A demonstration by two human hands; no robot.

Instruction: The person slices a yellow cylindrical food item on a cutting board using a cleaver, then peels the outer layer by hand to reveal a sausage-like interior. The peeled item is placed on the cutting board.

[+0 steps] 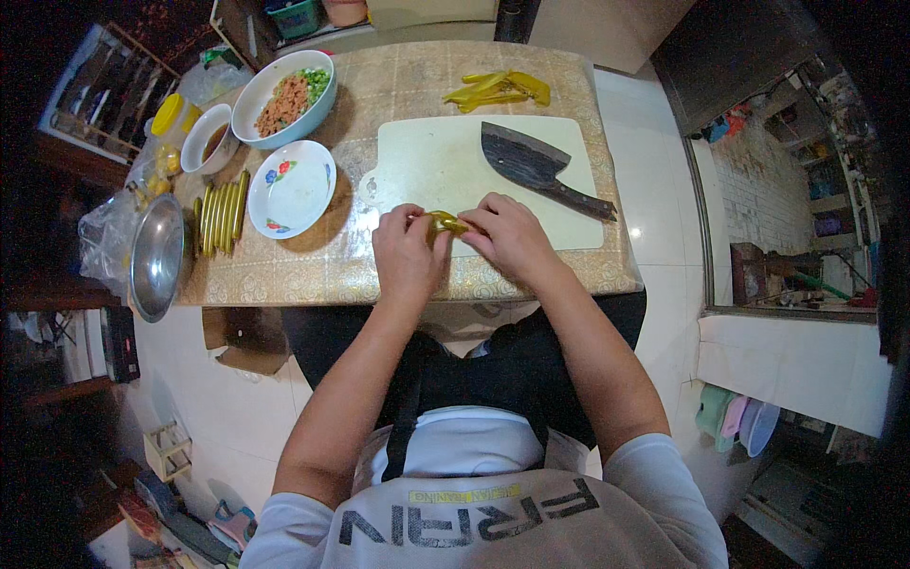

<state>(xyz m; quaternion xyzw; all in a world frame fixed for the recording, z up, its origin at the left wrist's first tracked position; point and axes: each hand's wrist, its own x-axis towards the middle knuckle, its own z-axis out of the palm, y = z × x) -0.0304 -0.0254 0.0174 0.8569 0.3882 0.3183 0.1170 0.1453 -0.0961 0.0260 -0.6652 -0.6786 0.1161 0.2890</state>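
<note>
Above the near edge of a white cutting board [426,156], my left hand [410,245] and my right hand [508,235] hold a glossy yellow-green pepper-like piece [446,222] between their fingertips, one at each end. A dark cleaver [530,160] lies on the board beyond my right hand, its handle towards the right edge. Flattened yellow-green pieces [498,90] are piled on the table past the board. To the left of my left hand stands a white plate with painted flowers [293,188]. Several slender green-yellow lengths [224,213] lie side by side left of it.
A large bowl [323,117] holds minced meat [284,103] and chopped greens [313,82]. Near it are a small bowl of dark liquid [217,153] and a yellow-lidded jar [170,117]. A metal bowl [156,256] sits at the table's left edge, beside plastic bags [106,235].
</note>
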